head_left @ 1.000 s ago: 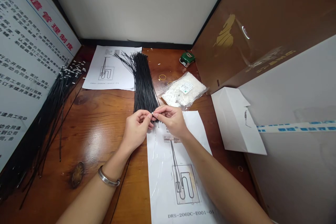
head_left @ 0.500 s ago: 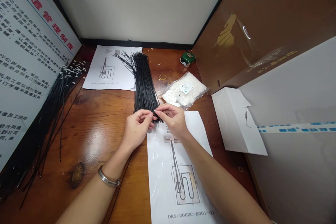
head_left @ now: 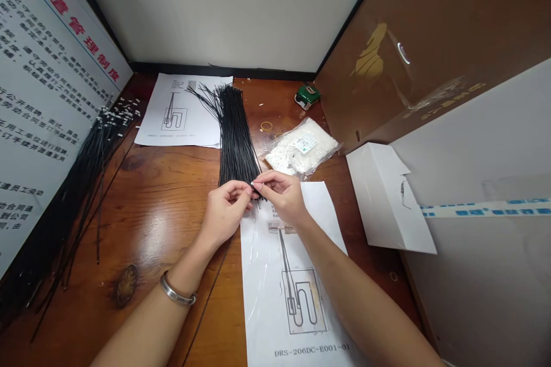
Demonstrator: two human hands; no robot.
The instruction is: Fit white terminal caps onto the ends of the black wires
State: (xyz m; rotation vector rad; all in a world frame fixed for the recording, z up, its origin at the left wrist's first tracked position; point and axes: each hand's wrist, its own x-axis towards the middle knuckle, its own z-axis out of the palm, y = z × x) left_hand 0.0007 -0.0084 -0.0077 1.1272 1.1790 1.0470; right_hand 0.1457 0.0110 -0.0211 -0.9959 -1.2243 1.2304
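Observation:
My left hand is closed in a pinch on the end of a thin black wire. The wire trails down beside my forearm to the bottom edge. Opposite it, the fingertips of my right hand pinch a tiny white connector. The fingertips of both hands meet, and they hide how the wire and connector touch. Directly behind them lies a thick bundle of black wires. A clear bag of small white connectors rests beyond my right hand.
Another pile of black wires with white ends lies on the left. Printed drawings lie under my right arm and at the back. A green tape measure and a folded white carton are to the right; panels stand around the table.
The pinched fingers have barely shifted. The trailing black wire now lies a little farther right, away from my left forearm.

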